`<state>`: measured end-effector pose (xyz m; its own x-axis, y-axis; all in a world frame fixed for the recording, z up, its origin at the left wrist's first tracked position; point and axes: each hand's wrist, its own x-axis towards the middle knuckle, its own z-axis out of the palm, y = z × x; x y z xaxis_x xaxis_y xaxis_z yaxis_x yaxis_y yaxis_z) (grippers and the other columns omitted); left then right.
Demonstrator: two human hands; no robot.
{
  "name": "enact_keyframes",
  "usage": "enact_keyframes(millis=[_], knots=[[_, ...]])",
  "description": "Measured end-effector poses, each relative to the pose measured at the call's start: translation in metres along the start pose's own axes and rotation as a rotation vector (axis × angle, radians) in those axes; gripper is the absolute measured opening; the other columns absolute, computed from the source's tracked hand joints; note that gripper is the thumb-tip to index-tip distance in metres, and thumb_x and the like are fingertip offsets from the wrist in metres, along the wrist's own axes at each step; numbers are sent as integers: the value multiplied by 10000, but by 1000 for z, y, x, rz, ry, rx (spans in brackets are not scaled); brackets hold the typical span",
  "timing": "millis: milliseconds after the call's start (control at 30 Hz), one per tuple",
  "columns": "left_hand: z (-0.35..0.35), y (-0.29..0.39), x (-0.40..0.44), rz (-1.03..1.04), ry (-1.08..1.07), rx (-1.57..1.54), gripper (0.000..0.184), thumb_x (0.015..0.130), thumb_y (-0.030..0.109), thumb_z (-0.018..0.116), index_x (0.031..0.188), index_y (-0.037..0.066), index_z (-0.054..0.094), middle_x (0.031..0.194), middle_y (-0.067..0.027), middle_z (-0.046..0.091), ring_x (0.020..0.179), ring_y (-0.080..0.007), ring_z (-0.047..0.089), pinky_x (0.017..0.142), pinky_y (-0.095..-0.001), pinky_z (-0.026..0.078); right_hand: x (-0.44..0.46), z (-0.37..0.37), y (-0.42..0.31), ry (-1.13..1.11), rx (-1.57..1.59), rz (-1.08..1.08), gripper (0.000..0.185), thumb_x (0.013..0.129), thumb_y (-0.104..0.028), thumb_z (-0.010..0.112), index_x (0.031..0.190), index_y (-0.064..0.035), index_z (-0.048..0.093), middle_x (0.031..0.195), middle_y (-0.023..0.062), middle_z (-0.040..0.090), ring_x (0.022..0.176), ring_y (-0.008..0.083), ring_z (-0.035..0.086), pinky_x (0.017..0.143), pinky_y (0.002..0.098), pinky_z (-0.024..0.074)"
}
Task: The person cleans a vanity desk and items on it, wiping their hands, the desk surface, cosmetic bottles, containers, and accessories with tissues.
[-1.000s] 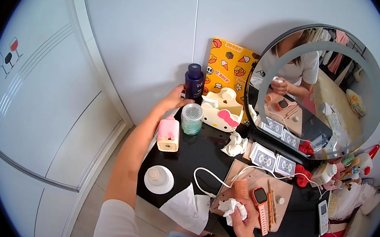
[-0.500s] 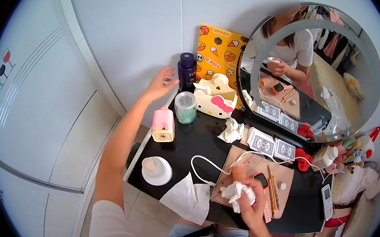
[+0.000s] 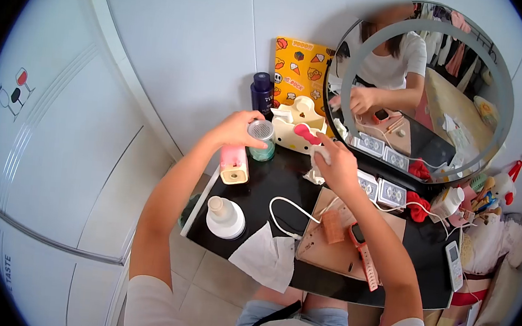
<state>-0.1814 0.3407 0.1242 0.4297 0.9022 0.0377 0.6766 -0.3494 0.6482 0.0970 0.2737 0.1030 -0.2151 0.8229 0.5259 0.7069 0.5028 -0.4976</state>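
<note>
My left hand [image 3: 238,130] is closed around a clear jar [image 3: 262,151] with a perforated grey lid and green contents, thumb and fingers at its upper rim. The jar stands between a pink and cream box-shaped item [image 3: 234,165] and a cream tissue box with a pink bow [image 3: 285,138]. In my right hand [image 3: 340,169] is a crumpled white tissue [image 3: 319,156], held in front of the tissue box. Another crumpled tissue [image 3: 314,177] lies just below it. A dark blue bottle [image 3: 262,93] stands behind my left hand.
A white pump-type bottle [image 3: 226,221] and a flat tissue [image 3: 263,259] are near the front edge. A pink board [image 3: 327,256] holds a watch [image 3: 362,249] and an orange block [image 3: 332,226]. A white cable [image 3: 276,217] loops beside them. A round mirror [image 3: 509,91] stands behind.
My left hand has moved from beside the dark blue bottle down onto the jar. My right hand has carried the tissue from over the pink board forward and left to the tissue box.
</note>
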Motion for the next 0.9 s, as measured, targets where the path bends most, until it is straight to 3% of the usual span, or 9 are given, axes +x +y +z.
enact_keyframes(millis=[67,167,267,367,467,600,667,767,900], knots=[[-3,-6,4,2,57,143,681,612,228,823,1179,22,509,1104,-142,599,947,-193,598,797,-317,485,9,14,6,-25,-94,15,413,766,-170,629,1170,-111,573,796,162,579,756,336,595,671,409,477],[-11,-8,3,-193,95,-123,668,608,168,823,1178,38,499,1110,-141,589,936,-171,604,759,-300,494,14,23,4,-23,-158,14,401,767,-175,630,1153,-93,559,799,146,578,758,323,601,666,411,478],[-11,-46,17,-31,173,-101,663,624,80,805,1189,46,460,1104,-133,581,935,-163,603,742,-291,501,13,23,3,-13,-160,12,390,767,-167,632,1140,-83,552,810,141,581,769,318,603,668,410,483],[-9,-53,24,-81,123,-333,743,583,131,833,1212,63,444,1148,-163,541,921,-216,583,747,-333,494,12,22,3,-17,-156,10,381,767,-158,638,1127,-80,544,825,135,584,787,309,605,671,404,492],[-8,-47,23,-127,106,-299,708,661,1,778,1236,100,377,1230,-132,461,964,-215,591,794,-311,507,10,21,8,13,-119,7,353,756,-155,645,1089,-69,563,842,138,598,803,311,608,687,397,491],[-4,-49,21,-104,103,-367,712,657,49,792,1238,117,385,1249,-143,430,1053,-241,541,881,-345,471,8,17,11,73,-24,113,229,747,-140,634,953,-43,604,869,156,623,780,336,615,692,407,487],[-3,-48,14,-74,152,-359,724,636,110,814,1232,105,403,1225,-157,462,1074,-252,509,911,-347,446,4,12,17,86,-29,187,217,747,-134,629,940,-38,610,873,166,625,778,344,614,692,412,485],[-16,-23,-8,-128,217,-260,655,696,129,776,1242,101,415,1267,-150,451,1126,-242,489,908,-352,444,-5,7,43,127,56,224,210,750,-94,603,957,-67,627,860,187,622,786,369,607,702,421,481],[-25,7,-55,-87,318,-374,414,826,125,649,1193,64,468,1166,-112,556,993,-182,574,867,-327,461,-15,-15,65,98,43,234,216,768,-93,589,979,-76,632,853,204,618,781,375,604,715,423,482]])
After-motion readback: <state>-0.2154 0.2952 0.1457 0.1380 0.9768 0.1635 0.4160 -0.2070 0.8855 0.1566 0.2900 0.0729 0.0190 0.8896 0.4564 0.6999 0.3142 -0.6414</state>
